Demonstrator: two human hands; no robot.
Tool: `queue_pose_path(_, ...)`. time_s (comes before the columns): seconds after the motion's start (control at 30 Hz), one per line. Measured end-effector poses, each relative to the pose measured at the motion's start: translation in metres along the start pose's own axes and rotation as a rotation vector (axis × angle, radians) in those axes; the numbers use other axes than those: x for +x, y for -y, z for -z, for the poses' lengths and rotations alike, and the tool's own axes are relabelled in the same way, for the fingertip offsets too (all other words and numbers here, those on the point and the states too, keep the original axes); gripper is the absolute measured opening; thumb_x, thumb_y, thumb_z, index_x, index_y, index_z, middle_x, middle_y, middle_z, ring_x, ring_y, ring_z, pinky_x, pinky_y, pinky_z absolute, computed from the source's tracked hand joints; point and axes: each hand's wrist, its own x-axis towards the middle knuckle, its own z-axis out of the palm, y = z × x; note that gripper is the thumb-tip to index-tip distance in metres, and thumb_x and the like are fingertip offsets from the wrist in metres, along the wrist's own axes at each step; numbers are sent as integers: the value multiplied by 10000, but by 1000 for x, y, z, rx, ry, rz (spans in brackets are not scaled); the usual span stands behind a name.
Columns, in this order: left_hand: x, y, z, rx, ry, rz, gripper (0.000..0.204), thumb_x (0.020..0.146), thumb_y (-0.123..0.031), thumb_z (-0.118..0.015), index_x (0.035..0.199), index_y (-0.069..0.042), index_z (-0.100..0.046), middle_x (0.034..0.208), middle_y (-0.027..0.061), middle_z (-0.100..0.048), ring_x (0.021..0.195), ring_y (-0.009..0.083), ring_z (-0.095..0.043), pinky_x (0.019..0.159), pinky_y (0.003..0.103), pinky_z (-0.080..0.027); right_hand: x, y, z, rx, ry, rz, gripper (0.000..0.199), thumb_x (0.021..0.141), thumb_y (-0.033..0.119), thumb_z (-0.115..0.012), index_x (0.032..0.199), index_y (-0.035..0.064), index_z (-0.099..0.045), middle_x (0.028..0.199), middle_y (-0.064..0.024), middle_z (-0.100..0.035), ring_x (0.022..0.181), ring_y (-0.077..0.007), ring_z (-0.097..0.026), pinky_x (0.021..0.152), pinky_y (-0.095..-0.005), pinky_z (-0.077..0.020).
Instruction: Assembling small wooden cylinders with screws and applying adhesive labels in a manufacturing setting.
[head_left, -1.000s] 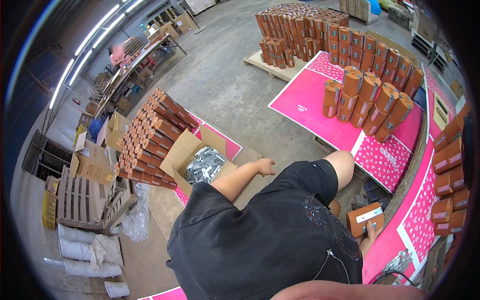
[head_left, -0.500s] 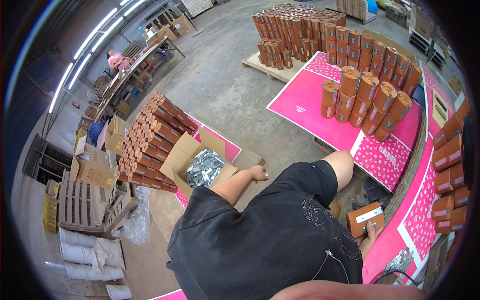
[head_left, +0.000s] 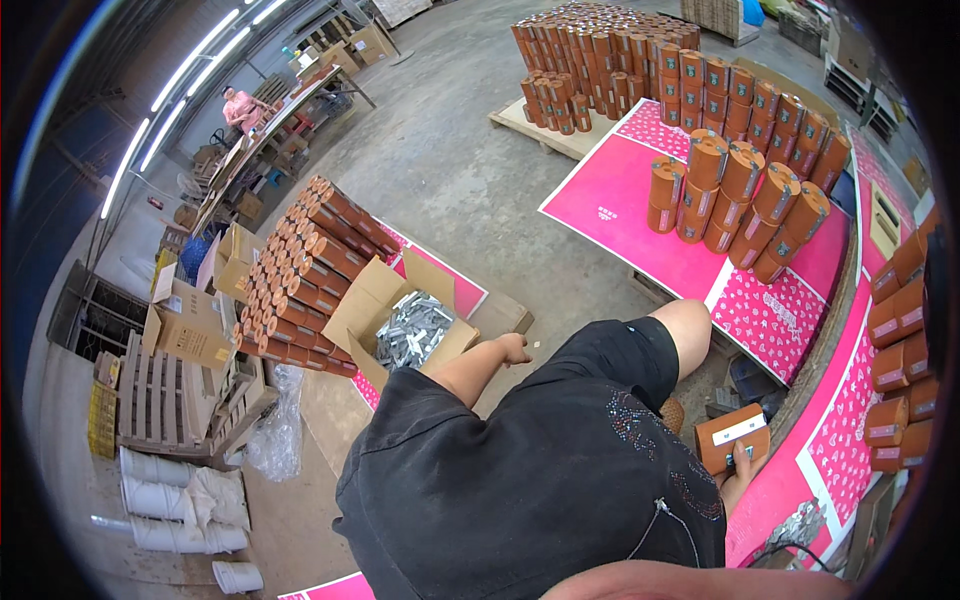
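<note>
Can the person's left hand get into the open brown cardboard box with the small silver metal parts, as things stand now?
Probably yes. The left hand is stretched out beside the open brown cardboard box, near its right flap. The flaps are folded outward, and nothing covers the small silver metal parts, so the way in from above looks free.

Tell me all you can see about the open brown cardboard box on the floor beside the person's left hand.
The open brown cardboard box sits on the grey concrete floor, partly over a pink printed sheet. All its flaps stand open and spread outward. Inside lies a loose heap of small silvery metal pieces. A slanted stack of orange cardboard tubes lies right beside it. The person's left hand is just past one flap, not clearly touching it.
</note>
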Motion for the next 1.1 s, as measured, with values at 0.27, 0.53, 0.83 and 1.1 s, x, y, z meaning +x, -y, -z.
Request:
queue_pose_path(0.27, 11, -60, 31, 21, -394, -491, 513, 705, -341, -631, 1098, -26, -532, 907, 197, -609, 875, 316, -585, 764, 379, -458, 9, -12, 11, -130, -3, 113, 700, 713, 55, -603, 1324, 79, -263, 1186, -142, -429, 1084, -253, -446, 938, -358, -350)
queue_pose_path(0.53, -77, -240, 41, -364, -361, -1269, 546, 706, -238, -687, 1164, -30, -474, 969, 142, -549, 815, 200, -567, 705, 306, -475, 0, 1, -12, -284, 52, 179, 843, 652, 63, -679, 1351, 79, -208, 1203, -157, -403, 1104, -261, -421, 955, -358, -314)
queue_pose_path(0.83, -136, -303, -23, -409, 252, -1343, 998, 620, -217, -790, 1341, -9, -132, 1211, 176, -387, 1128, 235, -411, 938, 336, -358, -21, 27, -59, -1012, 35, 526, 1011, 548, 117, -739, 1356, 27, -138, 1287, -215, -297, 1196, -326, -330, 997, -396, -272)
queue_pose_path(1.1, -142, -327, -15, -421, 159, -1442, 968, 511, -234, -824, 1285, -7, -288, 1252, 176, -353, 1190, 262, -355, 986, 341, -313, -4, 20, -44, -955, -8, 615, 972, 594, 164, -735, 1332, -29, -134, 1242, -230, -356, 1157, -317, -397, 965, -407, -335)
